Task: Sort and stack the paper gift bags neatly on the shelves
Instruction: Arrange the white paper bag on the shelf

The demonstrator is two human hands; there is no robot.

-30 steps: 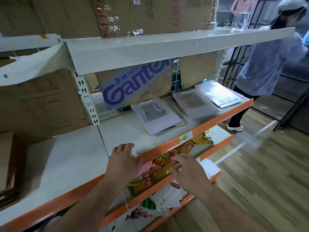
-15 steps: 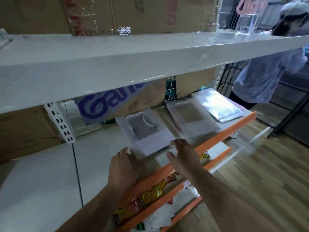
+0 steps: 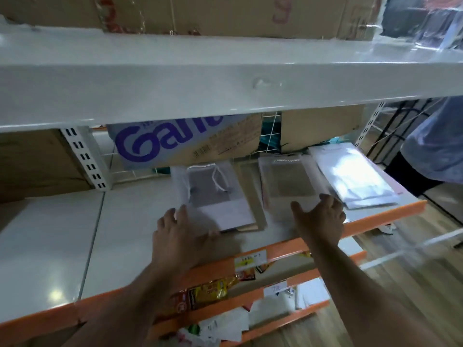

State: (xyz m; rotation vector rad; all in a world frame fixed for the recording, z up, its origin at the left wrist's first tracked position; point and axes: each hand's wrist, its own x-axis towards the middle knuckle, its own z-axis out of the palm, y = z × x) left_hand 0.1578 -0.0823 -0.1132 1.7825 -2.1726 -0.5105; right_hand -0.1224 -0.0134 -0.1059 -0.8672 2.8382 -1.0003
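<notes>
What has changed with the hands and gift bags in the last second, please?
Both hands moved forward from the orange shelf edge: the left hand touches the near corner of the left bag stack, the right hand reaches the middle bag stack. Nothing gripped. The stacks stayed put.

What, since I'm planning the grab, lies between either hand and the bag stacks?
Nothing visible. The left hand touches the near corner of the left bag stack; the right hand is at the front edge of the middle stack.
</notes>
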